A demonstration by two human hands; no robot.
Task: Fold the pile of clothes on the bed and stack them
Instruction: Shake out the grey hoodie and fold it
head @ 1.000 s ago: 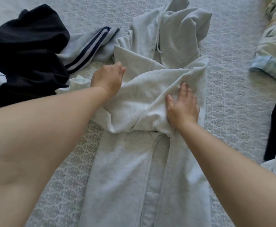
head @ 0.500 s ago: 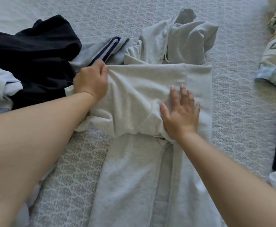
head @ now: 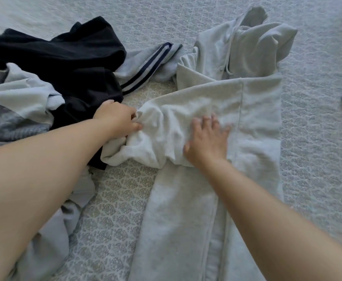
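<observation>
We pin the soft, limp grey hoodie (head: pixel 222 110) with our spread right hand (head: pixel 206 140); our left hand (head: pixel 118 119) pinches its bunched sleeve.

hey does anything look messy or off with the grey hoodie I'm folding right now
Yes. The sleeve folded across the grey hoodie is bunched and wrinkled where your left hand grips it, not flat. Your right hand presses beside the bunching. The hood is rumpled too.

patterned bed (head: pixel 115 209), grey hoodie (head: pixel 257 122), perhaps trousers (head: pixel 80 63)
</observation>
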